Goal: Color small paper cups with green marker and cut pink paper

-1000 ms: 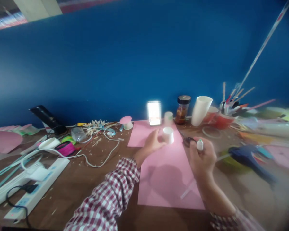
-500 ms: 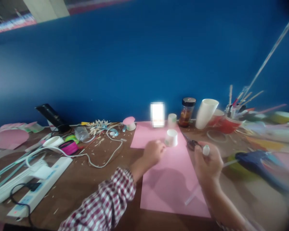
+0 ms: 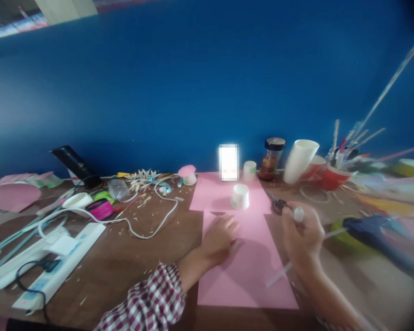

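Note:
My left hand (image 3: 222,239) rests palm down on the nearer pink paper sheet (image 3: 241,287), fingers stretched forward, nothing in it. Just beyond the fingertips a small white paper cup (image 3: 240,196) stands on the farther pink sheet (image 3: 207,193), close to where the sheets meet. At the sheets' right edge my right hand (image 3: 303,234) is closed around a small white tube (image 3: 298,214); only its rounded end shows. Dark-handled scissors (image 3: 279,205) lie by its fingertips. A translucent stick (image 3: 278,276) passes below the right wrist, partly covered by it.
At the back stand another small cup (image 3: 250,170), a dark-lidded jar (image 3: 272,158), a tall white cup (image 3: 301,162) and red cups (image 3: 334,178). A power strip (image 3: 60,266) and white cable (image 3: 131,230) lie left. A blurred blue object (image 3: 369,232) lies right.
My left hand has drawn back from the cup and flattened onto the nearer sheet. The cup and that sheet have shifted slightly left. The right hand keeps its grip.

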`<move>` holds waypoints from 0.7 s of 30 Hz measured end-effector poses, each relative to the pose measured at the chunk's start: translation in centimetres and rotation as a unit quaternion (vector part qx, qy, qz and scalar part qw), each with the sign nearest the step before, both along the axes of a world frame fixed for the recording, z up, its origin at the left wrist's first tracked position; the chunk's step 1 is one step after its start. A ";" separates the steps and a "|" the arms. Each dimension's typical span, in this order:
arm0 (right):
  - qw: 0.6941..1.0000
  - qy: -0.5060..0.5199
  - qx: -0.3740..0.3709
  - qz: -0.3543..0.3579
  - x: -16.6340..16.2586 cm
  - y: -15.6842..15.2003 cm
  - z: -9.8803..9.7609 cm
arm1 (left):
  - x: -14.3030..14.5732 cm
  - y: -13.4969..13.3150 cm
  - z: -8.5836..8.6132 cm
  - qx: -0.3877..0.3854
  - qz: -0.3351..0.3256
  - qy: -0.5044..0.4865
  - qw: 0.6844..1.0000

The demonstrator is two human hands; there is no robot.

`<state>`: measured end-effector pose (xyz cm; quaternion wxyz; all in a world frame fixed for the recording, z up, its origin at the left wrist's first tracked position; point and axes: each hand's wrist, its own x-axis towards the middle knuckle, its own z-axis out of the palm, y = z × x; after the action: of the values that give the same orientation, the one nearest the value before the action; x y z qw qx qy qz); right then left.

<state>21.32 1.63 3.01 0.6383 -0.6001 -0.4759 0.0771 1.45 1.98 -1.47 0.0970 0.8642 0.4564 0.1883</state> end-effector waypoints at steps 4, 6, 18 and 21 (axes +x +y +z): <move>1.000 -0.007 0.001 0.006 0.0 0.1 -0.2 | -1.1 -0.6 0.5 -0.012 -0.012 -0.003 1.000; 1.000 0.000 -0.003 0.004 0.0 0.1 -0.2 | -1.5 -0.8 0.8 -0.017 -0.020 0.002 1.000; 1.000 -0.022 -0.003 0.010 0.2 0.1 -0.3 | -0.1 -0.4 3.3 -0.052 -0.023 0.103 0.993; 1.000 -0.023 0.001 0.005 0.1 0.2 -0.4 | 1.2 -0.3 4.0 -0.086 0.030 0.154 0.984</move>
<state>21.42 1.80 2.63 0.6274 -0.5989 -0.4932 0.0661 2.62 1.68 2.57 0.0941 0.8574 0.5058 0.0155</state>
